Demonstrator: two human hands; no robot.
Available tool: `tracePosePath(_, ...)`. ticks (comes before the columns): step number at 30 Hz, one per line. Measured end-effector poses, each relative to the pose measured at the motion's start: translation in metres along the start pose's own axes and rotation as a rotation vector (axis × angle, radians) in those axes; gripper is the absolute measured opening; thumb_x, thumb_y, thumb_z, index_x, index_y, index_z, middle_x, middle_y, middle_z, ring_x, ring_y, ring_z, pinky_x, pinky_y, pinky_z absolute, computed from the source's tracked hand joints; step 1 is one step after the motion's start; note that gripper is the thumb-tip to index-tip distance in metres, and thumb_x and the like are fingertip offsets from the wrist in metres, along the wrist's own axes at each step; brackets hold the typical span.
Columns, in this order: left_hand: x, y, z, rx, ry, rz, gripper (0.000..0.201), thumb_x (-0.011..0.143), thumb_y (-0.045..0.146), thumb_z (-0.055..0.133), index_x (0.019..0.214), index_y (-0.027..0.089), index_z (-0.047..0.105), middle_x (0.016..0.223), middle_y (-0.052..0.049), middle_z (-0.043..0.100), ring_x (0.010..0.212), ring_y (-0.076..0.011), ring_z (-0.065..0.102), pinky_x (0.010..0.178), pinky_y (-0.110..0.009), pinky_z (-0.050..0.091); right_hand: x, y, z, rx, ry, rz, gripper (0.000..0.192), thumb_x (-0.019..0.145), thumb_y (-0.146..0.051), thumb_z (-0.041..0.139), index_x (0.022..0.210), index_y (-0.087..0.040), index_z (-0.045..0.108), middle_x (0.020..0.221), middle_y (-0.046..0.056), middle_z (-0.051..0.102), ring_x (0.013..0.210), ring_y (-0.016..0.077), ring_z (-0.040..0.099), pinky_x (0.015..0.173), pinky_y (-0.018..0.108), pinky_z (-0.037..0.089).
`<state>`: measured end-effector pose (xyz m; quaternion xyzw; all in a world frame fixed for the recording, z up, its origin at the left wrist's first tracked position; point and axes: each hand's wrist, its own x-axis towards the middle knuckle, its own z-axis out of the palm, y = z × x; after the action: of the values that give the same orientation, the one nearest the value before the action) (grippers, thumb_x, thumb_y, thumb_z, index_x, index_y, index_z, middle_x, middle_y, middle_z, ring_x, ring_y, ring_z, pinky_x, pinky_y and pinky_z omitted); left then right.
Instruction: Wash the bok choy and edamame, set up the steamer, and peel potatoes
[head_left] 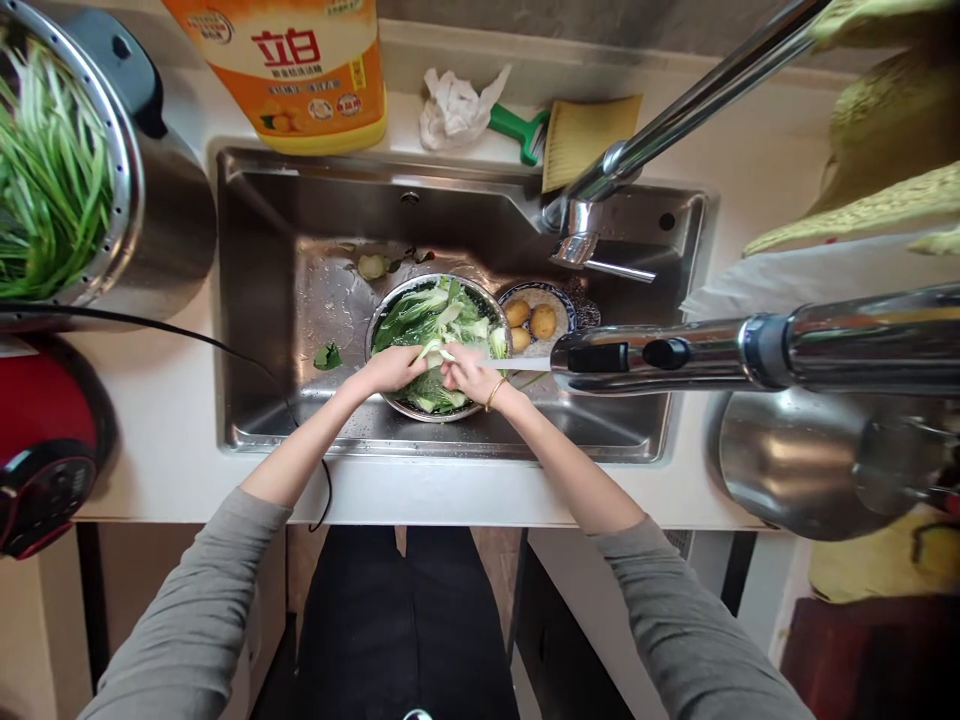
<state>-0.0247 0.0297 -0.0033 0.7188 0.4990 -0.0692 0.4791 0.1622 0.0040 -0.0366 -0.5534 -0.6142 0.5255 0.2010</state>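
My left hand (396, 368) and my right hand (471, 374) meet above a round metal basin (373, 318) in the sink. Between their closed fingers is a pale green bok choy stalk (435, 350), gripped from both sides. More leafy greens (409, 318) fill the basin under my hands. A stream of water (525, 364) runs from the faucet head (600, 360) beside my right hand. To the basin's right, several potatoes (543, 321) sit on a blue-rimmed plate (564, 302).
The steel sink (270, 260) holds scraps (372, 266) and a loose leaf (327, 356). A pot of greens (169, 220) and a red appliance (45, 430) stand left. Behind are a detergent jug (300, 80), a green peeler (517, 130) and a yellow sponge cloth (589, 130).
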Motion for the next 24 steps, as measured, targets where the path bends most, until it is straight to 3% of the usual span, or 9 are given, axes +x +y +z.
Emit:
tracePosePath(3,0.003,-0.013,-0.005,-0.246,-0.03,0.03,0.034,0.087,0.038,0.04,0.077,0.016,0.063,0.079,-0.005,0.07,0.076,-0.0204,0.061,0.076,-0.03,0.048,0.001,-0.003,-0.008,0.073,-0.111,0.045,0.029,0.091,-0.028,0.043,0.082,-0.015,0.068,0.072,0.004,0.065,0.064,0.0153,0.06,0.077,0.035,0.059)
tracePosePath(6,-0.001,-0.022,-0.011,-0.573,-0.05,-0.033,0.042,0.085,0.05,0.045,0.082,0.013,0.066,0.081,-0.006,0.07,0.081,-0.021,0.062,0.079,-0.033,0.05,0.001,-0.002,-0.019,0.321,-0.194,0.185,0.027,0.089,-0.032,0.047,0.105,-0.018,0.064,0.068,0.001,0.062,0.05,0.0134,0.05,0.057,0.034,0.055)
tracePosePath(9,-0.006,-0.026,-0.014,-0.779,-0.052,-0.069,0.05,0.08,0.059,0.052,0.093,0.013,0.067,0.087,-0.007,0.071,0.088,-0.022,0.063,0.084,-0.034,0.051,0.001,0.0,-0.021,0.4,-0.054,0.26,0.048,0.089,-0.046,0.05,0.129,-0.019,0.053,0.09,0.007,0.067,0.068,0.0186,0.061,0.071,0.041,0.055)
tracePosePath(11,-0.008,-0.024,-0.012,-0.777,-0.051,-0.047,0.051,0.078,0.059,0.056,0.096,0.012,0.066,0.089,-0.007,0.071,0.09,-0.0224,0.062,0.086,-0.036,0.05,0.001,-0.001,-0.015,0.264,0.069,0.25,0.064,0.084,-0.052,0.057,0.136,-0.018,0.047,0.114,0.014,0.064,0.103,0.0266,0.061,0.095,0.048,0.049)
tracePosePath(14,-0.005,-0.015,-0.002,-0.668,-0.022,0.023,0.043,0.08,0.051,0.054,0.095,0.012,0.065,0.089,-0.006,0.069,0.089,-0.0221,0.061,0.086,-0.036,0.05,0.0,-0.009,0.002,0.015,0.213,0.163,0.072,0.078,-0.053,0.064,0.138,-0.016,0.047,0.139,0.017,0.049,0.135,0.032,0.039,0.116,0.05,0.028)
tracePosePath(16,-0.003,-0.008,0.005,-0.581,0.025,0.051,0.035,0.082,0.043,0.05,0.091,0.012,0.064,0.086,-0.005,0.067,0.086,-0.021,0.06,0.086,-0.036,0.049,-0.001,-0.015,0.011,-0.049,0.208,0.101,0.063,0.081,-0.049,0.06,0.134,-0.017,0.052,0.139,0.016,0.05,0.135,0.0315,0.041,0.116,0.048,0.029)
tracePosePath(19,-0.003,0.0,0.009,-0.501,0.028,0.047,0.03,0.087,0.037,0.042,0.081,0.015,0.061,0.076,-0.004,0.065,0.075,-0.0185,0.059,0.08,-0.032,0.049,-0.001,-0.015,0.016,-0.044,0.108,0.075,0.05,0.085,-0.042,0.054,0.128,-0.017,0.058,0.125,0.015,0.061,0.12,0.0302,0.054,0.109,0.048,0.04)
tracePosePath(24,-0.007,-0.013,-0.012,-0.321,0.061,-0.071,0.039,0.091,0.042,0.036,0.067,0.019,0.057,0.069,-0.005,0.065,0.07,-0.02,0.06,0.079,-0.032,0.047,-0.004,0.004,0.0,0.164,-0.016,0.123,0.041,0.086,-0.049,0.053,0.112,-0.019,0.065,0.105,0.012,0.068,0.094,0.0257,0.066,0.096,0.046,0.05)
